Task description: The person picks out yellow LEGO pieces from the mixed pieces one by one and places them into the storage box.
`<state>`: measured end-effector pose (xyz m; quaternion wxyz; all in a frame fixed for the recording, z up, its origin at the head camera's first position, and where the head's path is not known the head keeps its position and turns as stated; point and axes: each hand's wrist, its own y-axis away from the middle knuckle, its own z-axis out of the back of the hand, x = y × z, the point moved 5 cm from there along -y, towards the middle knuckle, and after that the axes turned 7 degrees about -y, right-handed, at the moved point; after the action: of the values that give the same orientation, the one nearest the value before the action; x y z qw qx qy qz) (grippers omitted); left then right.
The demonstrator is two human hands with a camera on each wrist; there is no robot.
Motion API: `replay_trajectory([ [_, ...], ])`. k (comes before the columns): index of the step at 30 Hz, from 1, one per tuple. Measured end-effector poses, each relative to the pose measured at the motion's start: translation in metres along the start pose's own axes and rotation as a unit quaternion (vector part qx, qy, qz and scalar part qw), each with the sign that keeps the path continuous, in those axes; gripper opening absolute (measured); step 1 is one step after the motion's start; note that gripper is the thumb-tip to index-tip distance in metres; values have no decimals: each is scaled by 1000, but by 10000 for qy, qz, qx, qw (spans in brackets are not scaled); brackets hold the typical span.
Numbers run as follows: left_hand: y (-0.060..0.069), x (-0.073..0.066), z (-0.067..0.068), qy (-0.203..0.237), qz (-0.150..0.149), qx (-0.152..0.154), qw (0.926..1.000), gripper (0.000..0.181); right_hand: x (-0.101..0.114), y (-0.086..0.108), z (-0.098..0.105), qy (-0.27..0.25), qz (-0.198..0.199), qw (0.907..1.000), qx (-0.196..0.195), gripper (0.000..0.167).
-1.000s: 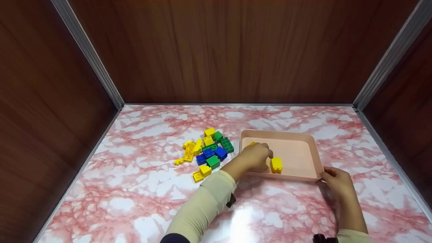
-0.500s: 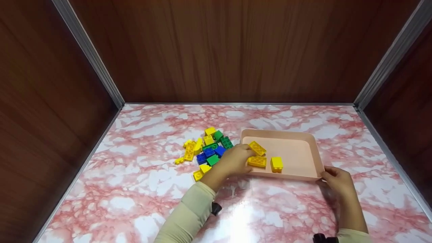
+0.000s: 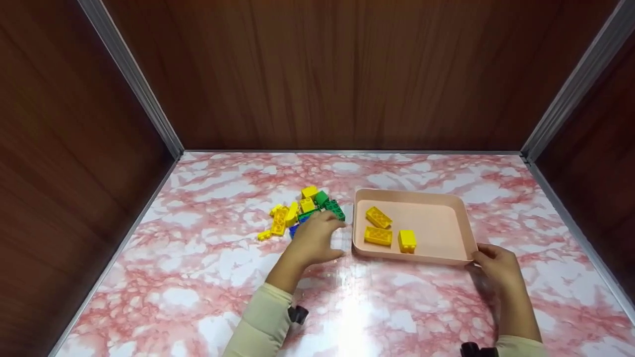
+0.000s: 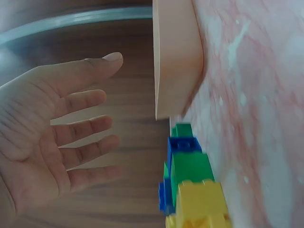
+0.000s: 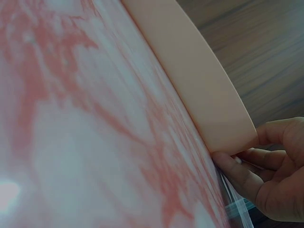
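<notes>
My left hand point(image 3: 313, 241) hovers over the near right side of a pile of toy building bricks, holding nothing. Its fingers spread loosely apart in the left wrist view. Beneath and beyond it lie yellow bricks point(image 3: 280, 221), green bricks point(image 3: 335, 210) and partly covered blue ones point(image 4: 185, 144). To the right sits a shallow peach tray point(image 3: 436, 218) holding three yellow bricks: one slanted point(image 3: 378, 217), one lengthwise point(image 3: 378, 236) and one shorter point(image 3: 407, 241). With thumb and fingers, my right hand point(image 3: 498, 267) grips the tray's near right corner point(image 5: 237, 137).
The tabletop point(image 3: 198, 297) has a red and white marbled pattern. Dark wood panels point(image 3: 347, 74) with grey metal edging enclose it at the back and both sides. A small yellow piece point(image 3: 264, 235) lies at the pile's left edge.
My left hand has come out of the tray and moved left to the pile, leaving yellow bricks uncovered in the tray. My right hand stays at the tray corner.
</notes>
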<state>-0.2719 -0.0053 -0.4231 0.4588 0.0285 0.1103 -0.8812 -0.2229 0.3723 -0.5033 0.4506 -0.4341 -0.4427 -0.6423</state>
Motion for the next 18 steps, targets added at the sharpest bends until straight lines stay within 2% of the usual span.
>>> replay_trajectory([
  [10,31,32,-2,623,768,-124,9950,57,0,-1,2,-239,19,9997,-28,51],
  [14,42,43,-6,843,945,-135,9919,54,-1,0,0,-275,-30,9996,28,52],
  [18,50,55,-11,795,990,-132,9918,52,-1,0,-1,-213,-12,9998,17,51],
])
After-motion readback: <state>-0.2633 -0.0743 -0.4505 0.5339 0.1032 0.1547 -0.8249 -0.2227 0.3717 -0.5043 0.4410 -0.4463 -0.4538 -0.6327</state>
